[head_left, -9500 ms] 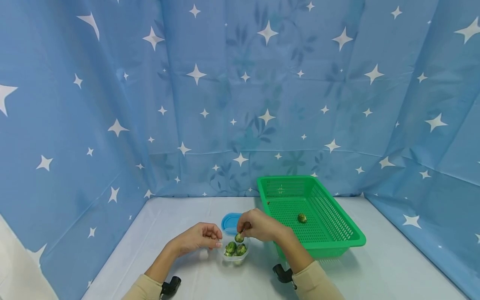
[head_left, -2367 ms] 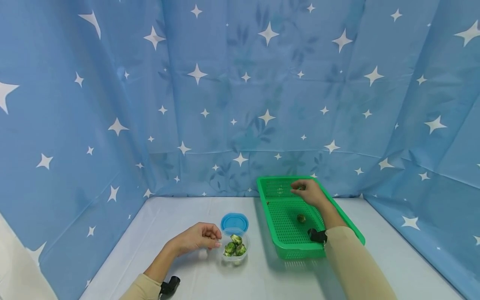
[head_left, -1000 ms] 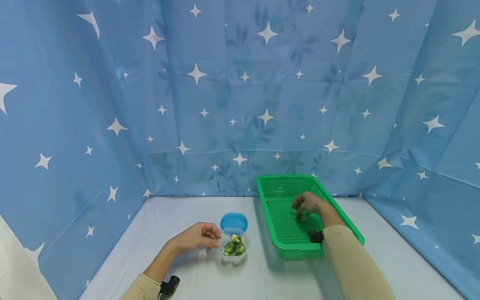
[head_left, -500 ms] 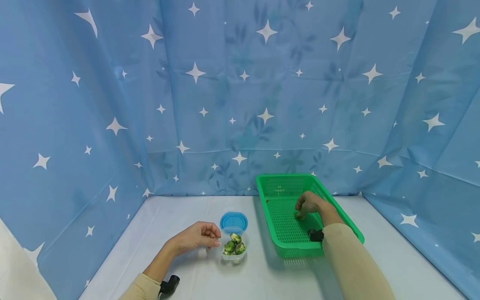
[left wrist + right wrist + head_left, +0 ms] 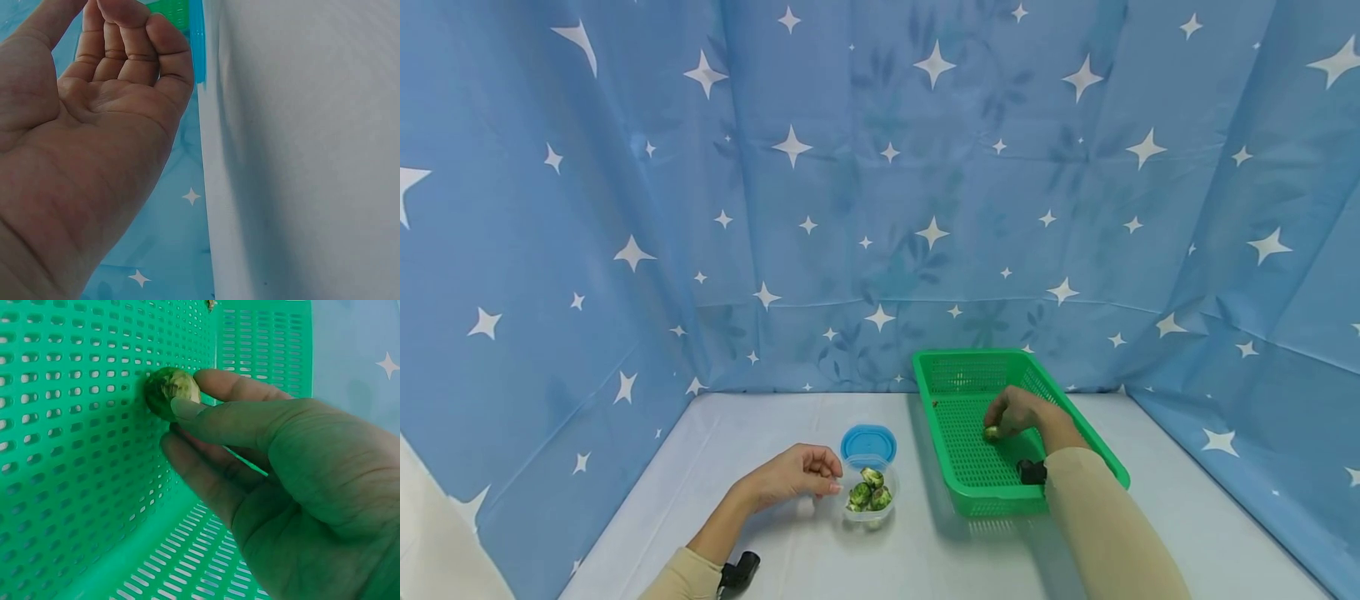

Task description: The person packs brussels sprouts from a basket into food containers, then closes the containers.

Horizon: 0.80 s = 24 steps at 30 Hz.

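My right hand [image 5: 1017, 411] reaches into the green basket [image 5: 1000, 505]. Its thumb and fingertips pinch a Brussels sprout [image 5: 167, 394], close against the basket's perforated floor in the right wrist view. On the white table, my left hand [image 5: 797, 477] is at the left rim of a small clear plastic container [image 5: 867, 518], thumb and forefinger appearing to pinch that edge. Several Brussels sprouts [image 5: 860, 493] lie in the container. In the left wrist view, the left hand [image 5: 106, 137] shows curled fingers, while thumb tip and container are out of frame.
A blue lid [image 5: 868, 442] lies behind the container. A small brown scrap [image 5: 936, 404] sits by the basket's left wall. Blue curtains [image 5: 880, 208] with white stars surround the white table [image 5: 760, 425] at the back and sides.
Earlier, my right hand placed a sprout into the container, then went back to the basket. It has since lowered onto the sprout there and taken hold of it. The left hand stays put.
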Motion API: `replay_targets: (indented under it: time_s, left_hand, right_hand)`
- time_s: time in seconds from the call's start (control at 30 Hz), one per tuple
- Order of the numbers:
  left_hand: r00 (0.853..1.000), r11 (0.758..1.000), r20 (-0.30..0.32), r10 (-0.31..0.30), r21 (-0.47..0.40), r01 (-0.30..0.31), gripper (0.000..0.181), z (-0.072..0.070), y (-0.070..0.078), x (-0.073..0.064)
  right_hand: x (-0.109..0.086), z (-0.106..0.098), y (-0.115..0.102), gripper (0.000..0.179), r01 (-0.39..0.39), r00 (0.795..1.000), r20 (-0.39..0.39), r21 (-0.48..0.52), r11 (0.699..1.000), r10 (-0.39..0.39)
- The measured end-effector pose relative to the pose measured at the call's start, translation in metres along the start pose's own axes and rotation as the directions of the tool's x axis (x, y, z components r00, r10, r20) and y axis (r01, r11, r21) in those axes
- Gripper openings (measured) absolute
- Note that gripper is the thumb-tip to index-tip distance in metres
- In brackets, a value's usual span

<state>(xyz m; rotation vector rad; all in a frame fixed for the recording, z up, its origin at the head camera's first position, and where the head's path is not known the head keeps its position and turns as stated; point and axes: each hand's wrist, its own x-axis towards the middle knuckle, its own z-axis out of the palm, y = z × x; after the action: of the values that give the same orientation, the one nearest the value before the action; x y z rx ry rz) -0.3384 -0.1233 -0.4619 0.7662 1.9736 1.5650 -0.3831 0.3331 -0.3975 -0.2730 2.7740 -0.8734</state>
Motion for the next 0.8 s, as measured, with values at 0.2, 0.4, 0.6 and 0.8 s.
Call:
replay_targets:
  time_s: [0.2,0.4,0.6,0.8]
  left_hand:
    - [1.000,1.000,0.002,0.002,-0.005,-0.002,0.038,-0.0001,-0.0007,0.0001]
    - [1.000,1.000,0.003,0.005,-0.003,-0.005,0.036,0.0001,0.0000,0.0002]
    - [1.000,1.000,0.003,0.002,-0.004,-0.002,0.033,0.0002,0.0002,0.0003]
    - [1.000,1.000,-0.001,0.000,-0.006,0.000,0.035,-0.0001,0.0001,0.0002]
  right_hand:
    - [0.0038,0.0007,0.0042,0.021,0.033,0.999,0.003,-0.038,0.999,-0.032]
    - [0.0073,0.0003,0.0064,0.014,0.045,0.999,-0.002,-0.049,0.998,-0.046]
    - [0.0031,0.0021,0.0016,0.017,0.051,0.999,0.010,-0.016,0.999,-0.051]
    - [0.0032,0.0015,-0.0020,0.016,0.030,0.999,0.043,-0.004,1.000,-0.030]
